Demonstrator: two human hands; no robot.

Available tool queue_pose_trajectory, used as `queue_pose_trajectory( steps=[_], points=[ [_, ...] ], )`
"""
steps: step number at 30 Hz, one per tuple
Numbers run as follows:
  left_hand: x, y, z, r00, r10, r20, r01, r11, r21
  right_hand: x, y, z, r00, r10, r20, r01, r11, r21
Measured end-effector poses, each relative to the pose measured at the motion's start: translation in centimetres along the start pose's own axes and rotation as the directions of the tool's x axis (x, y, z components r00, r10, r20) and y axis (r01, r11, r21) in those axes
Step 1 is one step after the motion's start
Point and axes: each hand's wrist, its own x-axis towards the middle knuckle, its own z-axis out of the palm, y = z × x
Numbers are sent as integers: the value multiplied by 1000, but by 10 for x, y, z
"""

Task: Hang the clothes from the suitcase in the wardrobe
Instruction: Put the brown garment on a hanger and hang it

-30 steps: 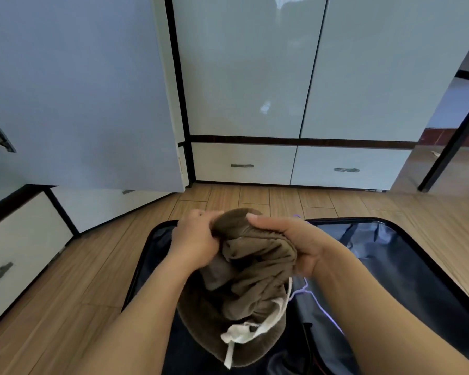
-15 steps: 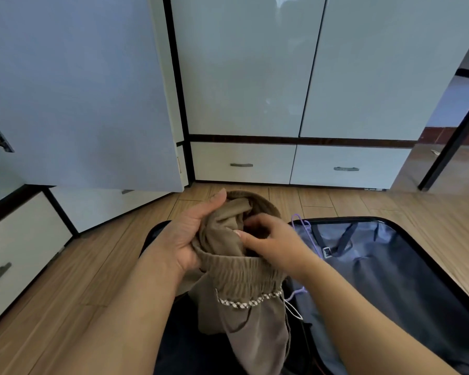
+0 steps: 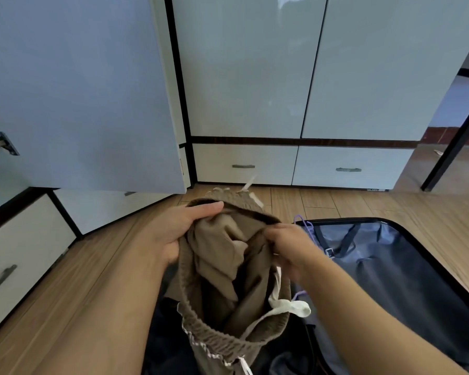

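Note:
Olive-brown drawstring trousers [image 3: 228, 269] hang bunched between my hands above the open suitcase [image 3: 406, 269]. My left hand [image 3: 173, 231] holds the left side of the elastic waistband, thumb over its rim. My right hand [image 3: 290, 247] pinches the waistband's right side. A white drawstring [image 3: 287, 304] dangles from the waist. A purple hanger [image 3: 305, 226] pokes out at the suitcase's far edge, partly hidden by my right hand. The wardrobe [image 3: 255, 77] stands just ahead, its left door [image 3: 73, 90] swung open.
Wardrobe drawers [image 3: 244, 166] with metal handles run along the floor. A white drawer unit [image 3: 16, 261] sits at left. A black metal leg [image 3: 452, 142] slants at right. Wooden floor [image 3: 336, 204] lies between suitcase and wardrobe.
The trousers were a bundled lump; I have spread the waistband open between both hands, and the legs now hang lower. My right hand moved from inside the bundle to the waistband's right edge.

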Motion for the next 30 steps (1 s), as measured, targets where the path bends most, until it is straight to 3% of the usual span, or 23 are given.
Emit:
queue_pose_trajectory(
  steps=[1, 2, 3, 4, 5, 6, 7, 9, 10, 12, 13, 15, 17, 18, 20, 21, 23, 25, 27, 28, 30],
  points=[
    [6, 0, -4, 979, 46, -200, -18, 990, 139, 0, -7, -3, 997, 61, -37, -56, 989, 140],
    [10, -1, -7, 899, 143, -414, 4, 943, 334, 0, -10, -7, 990, 113, -78, -92, 967, 238],
    [9, -1, -8, 775, 291, -561, 70, 842, 534, 0, -13, -9, 981, 152, -121, -111, 950, 293],
    [6, 0, -5, 678, 452, -580, 108, 719, 687, 0, -13, -10, 972, 170, -161, -112, 942, 316],
    [3, 2, 0, 659, 567, -494, 63, 613, 788, -2, -15, -9, 969, 171, -179, -104, 937, 333],
    [0, 5, 5, 719, 598, -355, -46, 551, 834, -1, -17, -8, 970, 166, -180, -94, 932, 349],
    [-3, 7, 15, 820, 534, -209, -157, 559, 814, -3, -20, -5, 970, 169, -172, -95, 922, 374],
    [-7, 2, 36, 967, 254, 18, -163, 561, 812, -5, -26, 2, 977, 172, -123, -111, 912, 395],
    [-5, -7, 42, 987, 146, 67, -131, 487, 863, -5, -29, 4, 980, 173, -95, -121, 907, 402],
    [8, -26, 37, 992, 120, 26, -71, 392, 917, -3, -37, 1, 987, 144, -68, -105, 909, 404],
    [12, -31, 28, 988, 147, -35, -34, 440, 897, -2, -40, -4, 991, 115, -65, -80, 912, 402],
    [12, -35, 10, 986, 122, -115, 5, 664, 748, 3, -42, -21, 987, 40, -156, 25, 917, 398],
    [8, -28, 2, 990, 62, -127, -9, 925, 379, 7, -37, -35, 935, -85, -344, 157, 970, 187],
    [8, -24, 1, 988, 36, -153, -10, 985, 170, 6, -32, -37, 892, -158, -424, 193, 980, 40],
    [14, -15, 5, 972, -44, -231, 16, 993, -121, -2, -28, -33, 819, -305, -486, 281, 952, -122],
    [18, -13, 9, 965, -76, -253, 29, 982, -185, -9, -30, -26, 819, -382, -429, 348, 924, -160],
    [22, -9, 19, 957, -107, -270, 45, 973, -227, -20, -37, -9, 879, -469, -85, 431, 858, -280],
    [24, -7, 30, 968, -96, -233, 40, 972, -231, -23, -33, 9, 888, -360, 285, 459, 720, -521],
    [23, -8, 38, 978, -67, -200, 33, 985, -167, -17, -22, 19, 882, -299, 364, 471, 539, -698],
    [21, -8, 37, 977, -54, -207, 33, 994, -105, -15, -19, 19, 892, -283, 354, 453, 540, -709],
    [17, -8, 29, 982, -44, -182, 45, 999, 4, -10, -12, 7, 914, -241, 327, 397, 699, -595]
  ],
)
